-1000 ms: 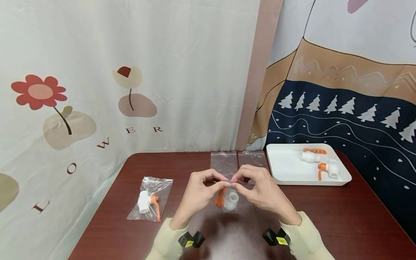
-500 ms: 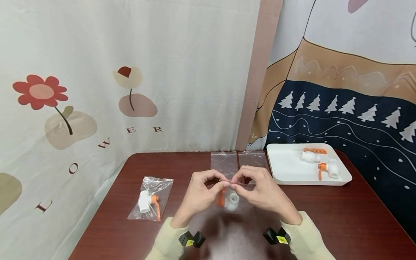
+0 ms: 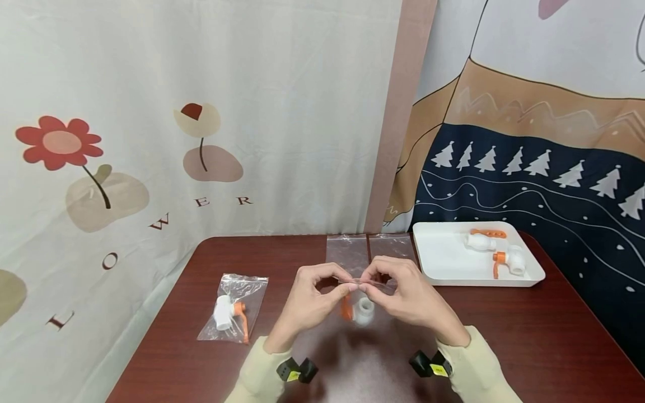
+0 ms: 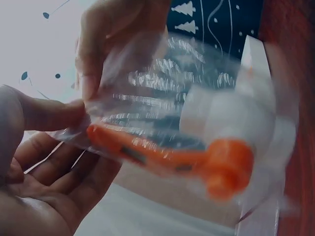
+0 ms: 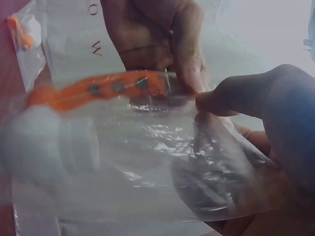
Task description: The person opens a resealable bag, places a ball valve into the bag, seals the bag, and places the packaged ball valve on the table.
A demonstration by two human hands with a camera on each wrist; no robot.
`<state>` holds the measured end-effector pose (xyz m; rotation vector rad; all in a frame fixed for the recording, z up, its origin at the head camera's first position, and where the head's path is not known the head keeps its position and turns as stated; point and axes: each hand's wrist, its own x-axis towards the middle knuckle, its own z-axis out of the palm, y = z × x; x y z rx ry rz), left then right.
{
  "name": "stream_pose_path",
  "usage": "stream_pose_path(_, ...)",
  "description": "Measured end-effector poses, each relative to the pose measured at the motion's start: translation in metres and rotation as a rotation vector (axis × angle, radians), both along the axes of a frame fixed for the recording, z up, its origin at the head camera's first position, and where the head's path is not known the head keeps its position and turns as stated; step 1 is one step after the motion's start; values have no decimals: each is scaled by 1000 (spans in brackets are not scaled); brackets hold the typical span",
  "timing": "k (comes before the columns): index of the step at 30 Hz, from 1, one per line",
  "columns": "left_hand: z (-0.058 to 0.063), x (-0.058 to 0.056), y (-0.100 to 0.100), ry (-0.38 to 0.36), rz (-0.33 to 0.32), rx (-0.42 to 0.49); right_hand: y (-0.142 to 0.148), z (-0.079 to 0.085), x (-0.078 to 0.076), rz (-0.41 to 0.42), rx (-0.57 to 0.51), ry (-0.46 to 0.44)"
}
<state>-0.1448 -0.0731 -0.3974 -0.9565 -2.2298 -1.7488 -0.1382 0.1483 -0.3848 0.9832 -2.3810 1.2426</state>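
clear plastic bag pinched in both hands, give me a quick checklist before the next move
1. Left hand grips the clear plastic bag: ok
2. Right hand grips it too: ok
3. White plastic fitting with orange handle inside the bag: ok
4. Bag fully sealed: cannot tell, no view shows the closure clearly
5. A hand free: not ok, both pinch the bag
6. More fittings in the white rectangular tray: ok, two

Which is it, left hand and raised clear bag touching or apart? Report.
Touching: the left wrist view shows the left hand pinching the clear bag at its edge.
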Motion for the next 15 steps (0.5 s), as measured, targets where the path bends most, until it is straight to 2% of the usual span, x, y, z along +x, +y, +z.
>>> stream_pose_path(6, 4, 1, -3, -44, 44, 9, 1, 0, -1, -17, -10, -31)
stream_pose_path(11, 4, 0, -4, -103, -22, 6, 0, 0, -2, -4, -53, -9)
stream_pose_path(15, -1, -3, -2, -96, -43, 33, -1, 1, -1, 8, -73, 8)
